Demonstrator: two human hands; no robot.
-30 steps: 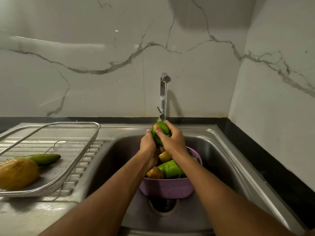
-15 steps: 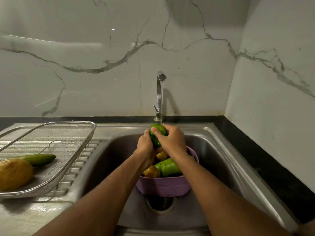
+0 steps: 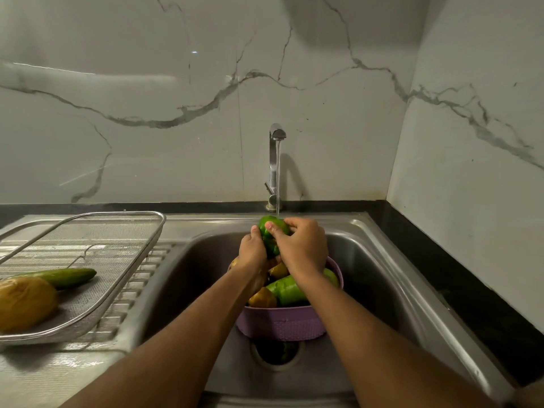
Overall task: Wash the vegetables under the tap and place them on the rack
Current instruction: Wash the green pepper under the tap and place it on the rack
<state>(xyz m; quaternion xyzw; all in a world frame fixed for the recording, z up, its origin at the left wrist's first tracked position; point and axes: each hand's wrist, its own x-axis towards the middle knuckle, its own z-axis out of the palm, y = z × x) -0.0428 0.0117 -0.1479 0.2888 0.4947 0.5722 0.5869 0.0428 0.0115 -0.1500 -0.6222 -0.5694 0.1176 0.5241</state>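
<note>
Here both hands, left hand (image 3: 252,249) and right hand (image 3: 303,245), keep a close grip on the green pepper (image 3: 269,234) beneath the tap (image 3: 276,160); turning it slowly should rinse every side.

Rack (image 3: 88,240) left of sink (image 3: 382,260); basket (image 3: 282,322) in sink, before tap (image 3: 275,160).

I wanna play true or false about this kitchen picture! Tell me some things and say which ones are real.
1. Water is running from the tap. True.
2. Both hands hold the green vegetable under the water. True: the left hand and right hand grip it.
3. The rack has a tomato on it. False: it holds a cucumber and a yellowish vegetable.
4. The basket in the sink is red. False: it is purple.
</note>
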